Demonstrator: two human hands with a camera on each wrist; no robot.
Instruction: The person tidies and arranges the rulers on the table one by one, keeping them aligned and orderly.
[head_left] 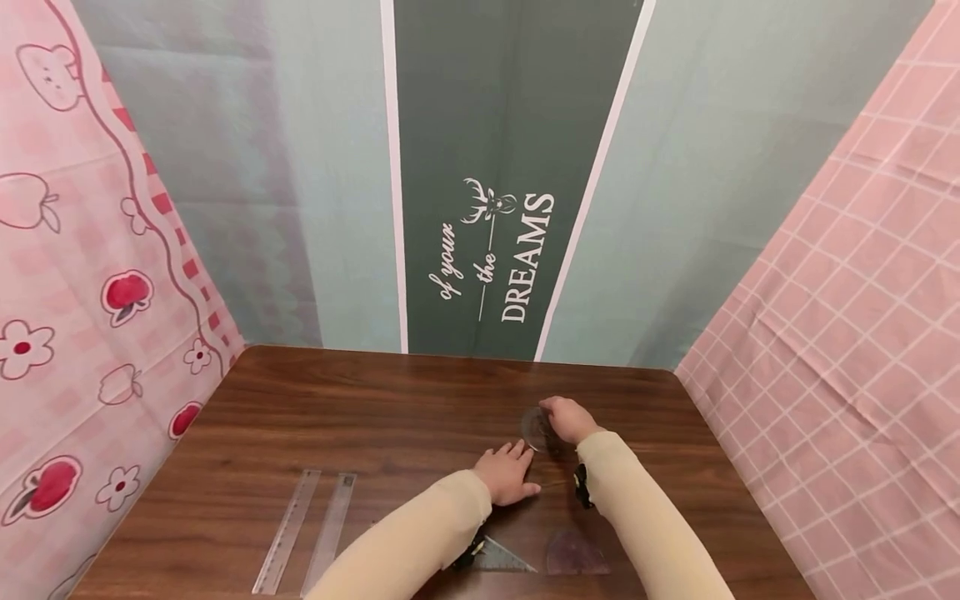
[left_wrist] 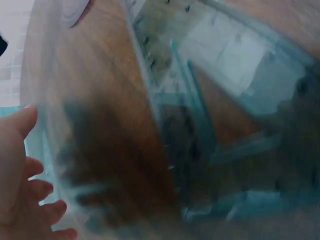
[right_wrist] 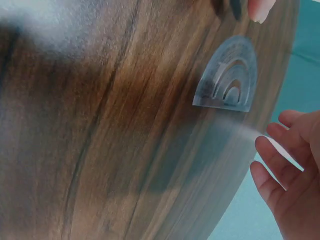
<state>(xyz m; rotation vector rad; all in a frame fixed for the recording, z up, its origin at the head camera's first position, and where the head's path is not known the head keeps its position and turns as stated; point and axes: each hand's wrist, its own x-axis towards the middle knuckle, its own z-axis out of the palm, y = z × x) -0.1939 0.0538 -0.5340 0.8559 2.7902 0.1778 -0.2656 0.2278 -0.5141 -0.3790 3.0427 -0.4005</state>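
Note:
A clear, rounded protractor [head_left: 534, 427] is between the two hands toward the far part of the table. My right hand [head_left: 572, 421] grips its right edge with bent fingers. The right wrist view shows a protractor [right_wrist: 225, 75] flat on the wood and a blurred pale streak crossing the fingers of the right hand [right_wrist: 297, 170]. Palm down, my left hand [head_left: 506, 475] rests on the table, fingers spread, tips close to the protractor's near edge. A clear set square [head_left: 501, 557] lies below the left wrist, and a purplish protractor [head_left: 576, 554] lies beside it.
Two clear rulers [head_left: 287, 533] lie side by side at the left front, the right one partly behind the left sleeve [head_left: 416, 537]. A brown wooden table [head_left: 360, 400] bears everything. Patterned curtains [head_left: 825, 333] enclose its back and sides.

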